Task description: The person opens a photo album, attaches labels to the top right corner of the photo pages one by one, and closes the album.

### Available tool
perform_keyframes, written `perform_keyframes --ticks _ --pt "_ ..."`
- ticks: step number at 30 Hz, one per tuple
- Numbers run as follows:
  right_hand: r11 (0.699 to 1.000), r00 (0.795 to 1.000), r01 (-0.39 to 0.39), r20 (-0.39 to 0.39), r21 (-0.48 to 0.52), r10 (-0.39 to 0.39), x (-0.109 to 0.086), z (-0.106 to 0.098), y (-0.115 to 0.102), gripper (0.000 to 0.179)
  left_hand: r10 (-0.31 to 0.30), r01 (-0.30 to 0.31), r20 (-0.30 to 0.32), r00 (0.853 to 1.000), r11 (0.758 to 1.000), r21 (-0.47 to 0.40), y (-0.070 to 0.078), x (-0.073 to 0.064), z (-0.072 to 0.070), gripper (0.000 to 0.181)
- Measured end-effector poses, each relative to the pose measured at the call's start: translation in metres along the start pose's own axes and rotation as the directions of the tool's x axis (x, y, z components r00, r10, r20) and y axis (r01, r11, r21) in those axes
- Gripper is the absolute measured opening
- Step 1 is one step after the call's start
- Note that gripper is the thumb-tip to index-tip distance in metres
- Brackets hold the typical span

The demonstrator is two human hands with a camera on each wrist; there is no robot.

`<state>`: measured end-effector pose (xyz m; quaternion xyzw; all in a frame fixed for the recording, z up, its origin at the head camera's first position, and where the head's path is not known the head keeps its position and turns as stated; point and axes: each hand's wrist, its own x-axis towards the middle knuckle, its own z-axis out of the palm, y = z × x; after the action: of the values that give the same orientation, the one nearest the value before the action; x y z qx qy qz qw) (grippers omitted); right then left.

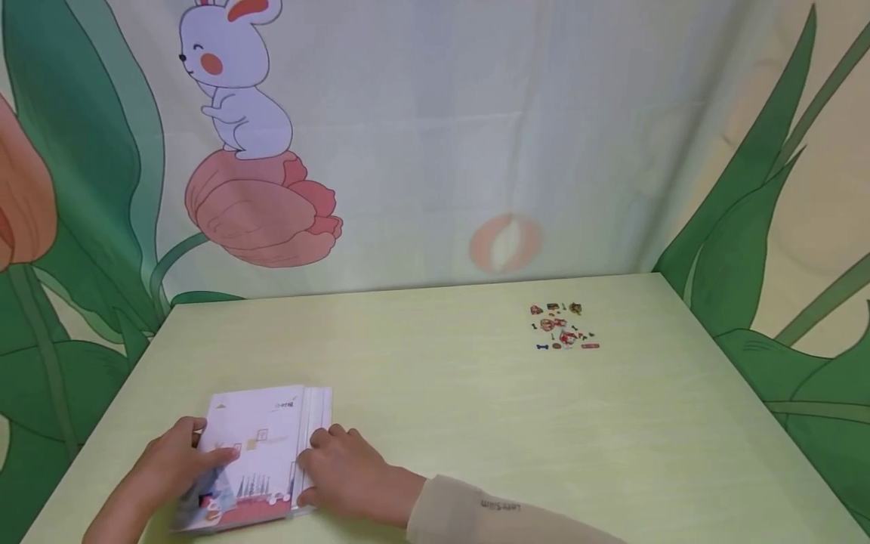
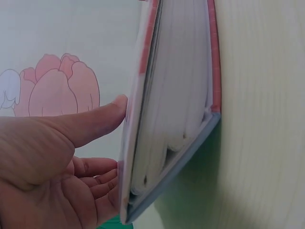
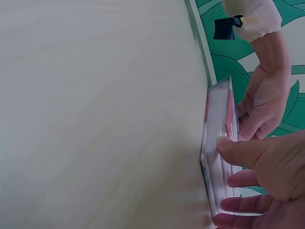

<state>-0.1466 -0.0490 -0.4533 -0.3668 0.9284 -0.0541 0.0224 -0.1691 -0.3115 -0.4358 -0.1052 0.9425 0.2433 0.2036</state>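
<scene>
A cluster of small multicoloured flat pieces (image 1: pixel 567 338) lies at the far right of the table (image 1: pixel 476 385), before a rabbit-and-tulip-printed backdrop (image 1: pixel 408 151).

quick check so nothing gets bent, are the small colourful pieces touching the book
No, the small colourful pieces lie near the far edge of the table, apart from the book.

Passage over table (image 1: pixel 462 393) between book (image 1: pixel 261 446) and small pictures (image 1: pixel 566 337); curtain (image 1: pixel 421 151) blocks beyond far edge.
</scene>
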Motion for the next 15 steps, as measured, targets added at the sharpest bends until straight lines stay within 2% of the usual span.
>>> perform_keyframes --ticks 4,11,15 --pt "1.0 1.0 -0.012 0.016 0.008 0.012 -0.003 -0.001 0.004 0.035 0.0 0.0 0.003 1.0 0.999 -0.034 0.005 -0.001 0.005 0.1" --pt "0.999 0.999 -0.029 0.039 0.032 0.028 -0.009 -0.009 0.012 0.034 0.041 -0.041 -0.009 0.999 0.999 -0.031 0.018 -0.004 0.009 0.097" --pt "0.999 0.998 -0.039 0.049 0.035 0.037 -0.013 -0.012 0.015 0.033 0.042 -0.042 -0.009 0.999 0.998 -0.039 0.024 -0.004 0.012 0.096"
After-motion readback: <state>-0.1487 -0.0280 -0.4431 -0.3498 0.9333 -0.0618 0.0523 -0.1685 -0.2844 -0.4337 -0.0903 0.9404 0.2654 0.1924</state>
